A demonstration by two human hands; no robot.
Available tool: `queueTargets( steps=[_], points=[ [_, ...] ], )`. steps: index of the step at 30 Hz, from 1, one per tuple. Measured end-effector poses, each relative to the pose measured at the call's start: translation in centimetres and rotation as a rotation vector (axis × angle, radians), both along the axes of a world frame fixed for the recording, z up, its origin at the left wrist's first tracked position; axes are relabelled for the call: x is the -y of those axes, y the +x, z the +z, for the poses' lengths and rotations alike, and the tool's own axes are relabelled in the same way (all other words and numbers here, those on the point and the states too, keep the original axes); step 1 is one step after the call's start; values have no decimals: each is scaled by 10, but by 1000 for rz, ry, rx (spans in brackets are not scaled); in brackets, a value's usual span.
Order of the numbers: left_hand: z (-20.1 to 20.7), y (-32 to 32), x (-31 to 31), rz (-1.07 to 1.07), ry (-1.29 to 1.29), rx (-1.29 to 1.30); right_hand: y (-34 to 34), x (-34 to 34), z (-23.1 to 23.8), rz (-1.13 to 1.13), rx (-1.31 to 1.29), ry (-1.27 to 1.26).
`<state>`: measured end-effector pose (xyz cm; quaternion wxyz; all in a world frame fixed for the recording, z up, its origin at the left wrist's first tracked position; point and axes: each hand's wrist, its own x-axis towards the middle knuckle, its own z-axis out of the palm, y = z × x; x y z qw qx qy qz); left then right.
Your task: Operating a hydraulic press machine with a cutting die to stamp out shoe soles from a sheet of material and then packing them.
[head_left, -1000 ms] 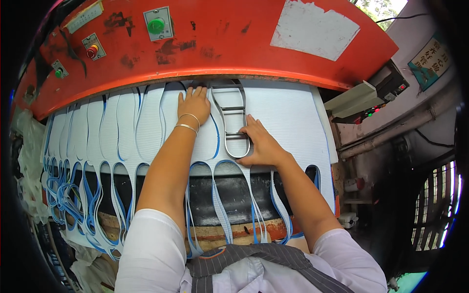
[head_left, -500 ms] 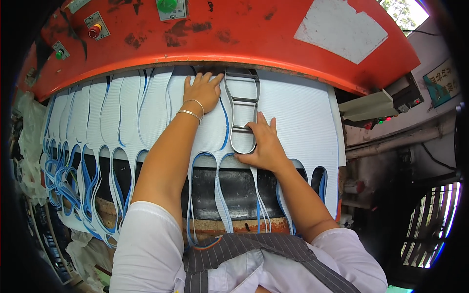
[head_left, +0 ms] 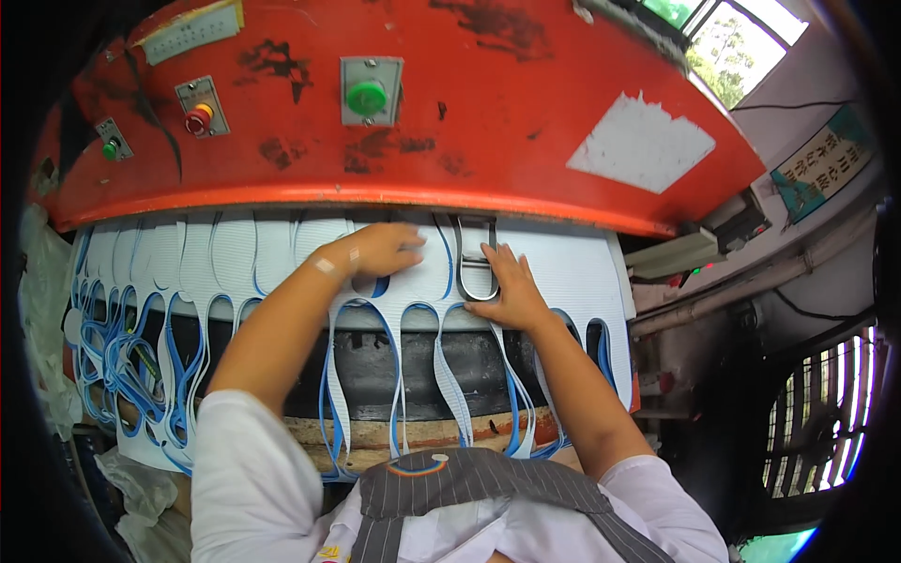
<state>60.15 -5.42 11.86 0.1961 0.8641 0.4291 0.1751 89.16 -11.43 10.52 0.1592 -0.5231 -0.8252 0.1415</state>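
A shoe-sole-shaped metal cutting die (head_left: 480, 279) stands on the white ribbed sheet (head_left: 572, 258), its far end hidden under the red machine's edge. My right hand (head_left: 514, 293) holds the die's rounded near end, with the thumb at the near side and the fingers along its right side. My left hand (head_left: 380, 251) hovers over or rests on the sheet left of the die; its slightly blurred fingers stretch out to the right with nothing in them. Sole-shaped cuts run across the sheet to the left, and blue shows along their edges.
The red machine beam (head_left: 282, 178) spans the far side, bearing a large green button (head_left: 366, 98) and a red knob (head_left: 198, 119). Cut-out strips (head_left: 450, 375) hang over the near edge, in front of a black surface (head_left: 375, 375). Tangled blue-white scraps (head_left: 122, 361) hang at left.
My left hand has moved left and away from the die. My right hand stays at the die's near end. The view has tilted up, showing more of the red beam.
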Motion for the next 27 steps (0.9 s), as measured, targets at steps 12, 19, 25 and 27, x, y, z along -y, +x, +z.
queueTargets(
  steps=[12,19,25,27],
  points=[
    [116,-316,37,1171,1163,832,-134,-11,182,245,-318,539],
    [143,-389,-36,1451,1276,540,-172,-51,201,181,-368,624],
    [74,-307,19,1120,830,663,-134,-31,171,113,-373,353],
    [49,-260,82,1099,644,999,-124,1,156,191,-246,148]
  ],
)
